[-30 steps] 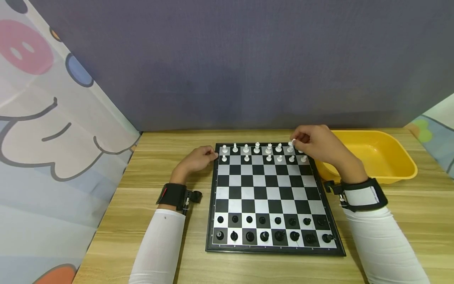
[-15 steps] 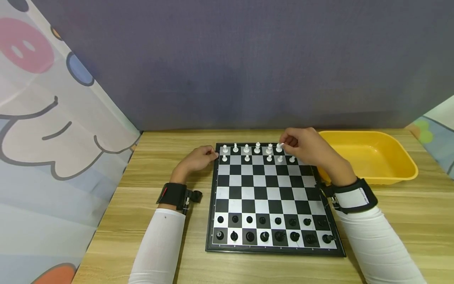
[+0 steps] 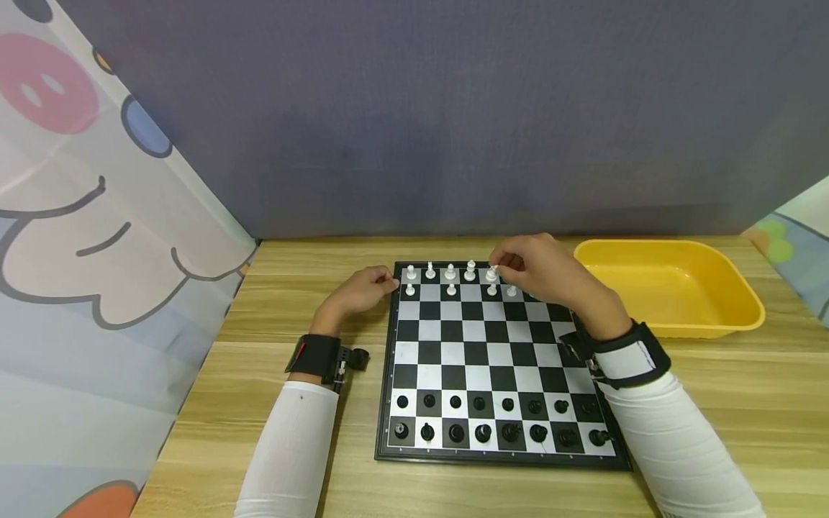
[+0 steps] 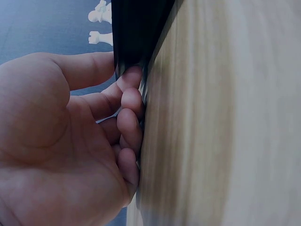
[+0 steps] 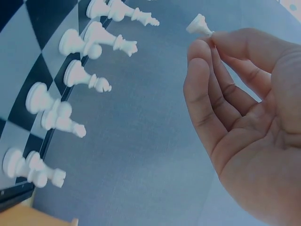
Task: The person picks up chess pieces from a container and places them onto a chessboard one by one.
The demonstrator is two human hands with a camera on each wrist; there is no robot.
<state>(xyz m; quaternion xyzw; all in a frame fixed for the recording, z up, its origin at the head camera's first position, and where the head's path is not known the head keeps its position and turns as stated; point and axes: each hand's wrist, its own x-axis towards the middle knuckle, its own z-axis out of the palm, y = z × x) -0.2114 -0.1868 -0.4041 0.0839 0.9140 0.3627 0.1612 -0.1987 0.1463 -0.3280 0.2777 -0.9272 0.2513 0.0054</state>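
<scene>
A black-and-white chessboard [image 3: 462, 329] lies on the table with white pieces along its far side and black pieces along its near side. My left hand [image 3: 359, 291] grips the board's far left edge, thumb on top and fingers curled against the side. In the right wrist view, my right hand [image 5: 249, 113] pinches a small white pawn [image 5: 198, 24], its base showing and its top hidden by the fingertips. The head view has that hand over the far row, close to a white piece [image 3: 491, 274]. Gaps show between the white pawns [image 3: 451, 290] of the second row.
A yellow plastic tub [image 3: 673, 288] stands right of the board, behind the right forearm. Black pieces [image 3: 482, 432] fill the two near rows. A grey upright panel [image 3: 414, 122] borders the table's far edge, and a cartoon-print sheet [image 3: 97, 288] hangs at left.
My right hand has moved left along the far row, from the board's right corner toward its middle, now covering pieces farther right. My left hand stays at the board's edge.
</scene>
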